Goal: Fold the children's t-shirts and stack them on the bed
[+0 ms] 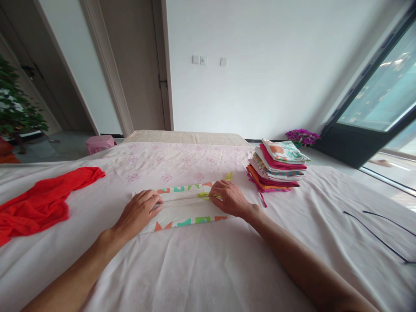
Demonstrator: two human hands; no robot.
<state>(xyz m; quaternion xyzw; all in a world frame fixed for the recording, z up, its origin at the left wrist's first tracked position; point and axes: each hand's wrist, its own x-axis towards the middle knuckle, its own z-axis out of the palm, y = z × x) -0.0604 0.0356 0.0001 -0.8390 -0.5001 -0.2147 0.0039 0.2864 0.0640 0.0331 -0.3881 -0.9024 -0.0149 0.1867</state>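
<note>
A white cloth (186, 210) printed with orange, teal and green shapes lies folded into a long strip in front of me. My left hand (140, 211) rests at its left end, thumb and fingers curled together on the fabric. At the right end, my right hand (231, 197) has its fingers closed over a yellow-green tie (203, 195), part of which shows beyond the fingertips. A stack of folded cloths (278, 167) in white, pink, orange and prints stands to the right, with a patterned white piece on top.
To the left a crumpled red cloth (48, 197) lies on the pale bedsheet (191, 273). Dark thin cords or legs (373, 234) lie at the right. Beyond the bed are a pink stool (100, 143), purple flowers (302, 137) and a leafy plant (16, 104).
</note>
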